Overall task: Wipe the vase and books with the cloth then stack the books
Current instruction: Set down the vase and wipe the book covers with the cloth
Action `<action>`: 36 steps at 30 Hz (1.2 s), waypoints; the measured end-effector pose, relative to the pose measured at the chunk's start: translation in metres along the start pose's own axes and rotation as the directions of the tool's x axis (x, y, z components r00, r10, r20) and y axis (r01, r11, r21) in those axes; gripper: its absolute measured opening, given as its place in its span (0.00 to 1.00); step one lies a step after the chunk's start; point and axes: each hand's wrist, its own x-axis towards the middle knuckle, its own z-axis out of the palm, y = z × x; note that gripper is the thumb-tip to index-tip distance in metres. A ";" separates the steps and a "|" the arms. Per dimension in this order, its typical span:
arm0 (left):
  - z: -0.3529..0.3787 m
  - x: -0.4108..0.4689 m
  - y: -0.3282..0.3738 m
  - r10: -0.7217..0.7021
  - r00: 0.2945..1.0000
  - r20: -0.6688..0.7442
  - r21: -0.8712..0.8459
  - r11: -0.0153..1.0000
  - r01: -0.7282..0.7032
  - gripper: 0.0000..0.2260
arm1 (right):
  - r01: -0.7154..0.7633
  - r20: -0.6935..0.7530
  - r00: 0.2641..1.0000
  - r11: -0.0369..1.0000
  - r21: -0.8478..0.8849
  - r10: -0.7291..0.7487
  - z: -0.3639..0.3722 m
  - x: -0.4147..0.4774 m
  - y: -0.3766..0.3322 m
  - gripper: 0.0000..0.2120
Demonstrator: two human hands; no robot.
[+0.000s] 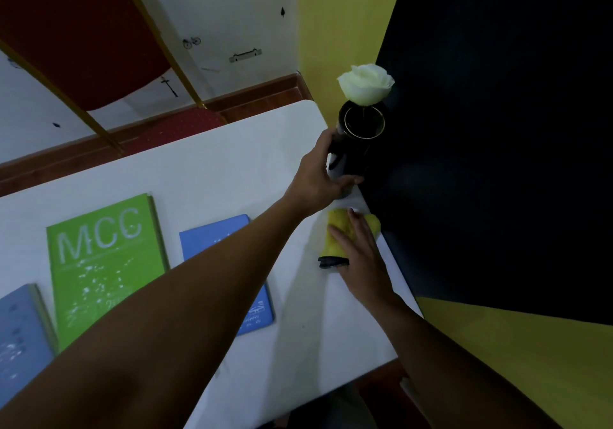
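Note:
A black vase point(360, 143) with a gold rim holds a white rose point(365, 83) at the far right corner of the white table point(232, 169). My left hand point(318, 176) wraps around the vase's lower body. A yellow cloth point(338, 232) with a dark edge lies on the table just in front of the vase; my right hand point(361, 256) rests flat on it, fingers spread. Three books lie flat on the left: a green one point(99, 262) marked MCC, a blue one point(215, 239) partly under my left forearm, and another blue one point(20, 335) at the left edge.
A dark panel point(497, 130) and yellow wall point(331, 30) stand right behind the vase. A red chair point(83, 30) with gold legs is beyond the table's far edge. The table's right edge runs close to the cloth.

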 end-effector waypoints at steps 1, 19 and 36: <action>0.002 -0.002 -0.001 -0.005 1.000 -0.013 0.007 1.000 0.006 0.34 | -0.005 -0.012 1.000 1.000 0.015 0.005 0.000 0.001 -0.002 0.41; -0.069 -0.200 -0.109 -0.107 0.966 -0.234 0.397 0.897 0.196 0.20 | -0.072 -0.096 0.989 0.943 0.326 0.109 0.000 -0.006 -0.038 0.29; -0.064 -0.381 -0.172 0.020 0.991 -0.134 0.535 0.843 0.055 0.22 | 0.146 0.267 0.957 0.984 -0.101 -0.114 0.103 0.027 -0.200 0.39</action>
